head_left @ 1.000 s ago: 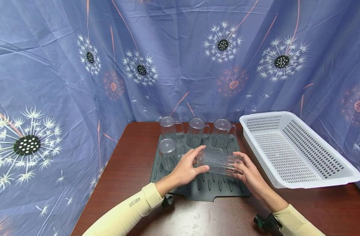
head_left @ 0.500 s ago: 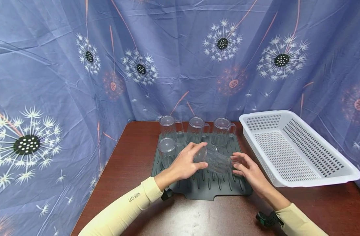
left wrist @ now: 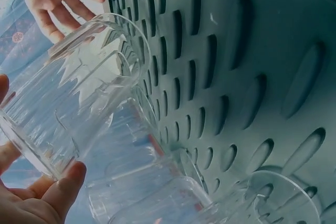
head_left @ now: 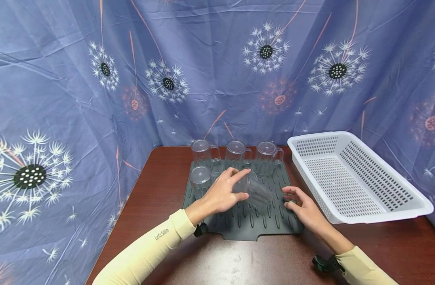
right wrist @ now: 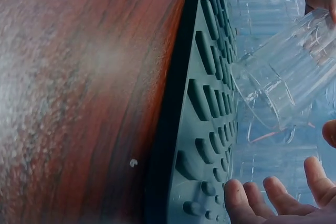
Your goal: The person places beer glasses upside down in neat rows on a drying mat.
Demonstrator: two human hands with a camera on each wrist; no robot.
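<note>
My left hand point(head_left: 220, 194) grips a clear glass mug point(head_left: 261, 192) near its base. The mug is tilted, with its mouth pointing down and right above the dark drying mat point(head_left: 240, 233). In the left wrist view, the thumb and fingers pinch the base end of this mug point(left wrist: 79, 90), and its rim looks just off the mat. My right hand point(head_left: 304, 208) hovers to the right of the mug, apart from it, fingers loosely bent and holding nothing. Upside down on the mat stand several similar mugs: a back row with one mug point(head_left: 236, 152) in its middle, and a front-left mug point(head_left: 199, 178).
A white perforated plastic basket point(head_left: 308, 186) stands on the right of the brown wooden table point(head_left: 160, 174). Behind and left hangs a blue dandelion-print cloth point(head_left: 203, 79). The front-left mug is close beside my left wrist.
My right hand has let go of the mug and drawn back slightly right. The left hand keeps its grip and has tipped the mug from nearly level to mouth downward, lowering it toward the mat.
</note>
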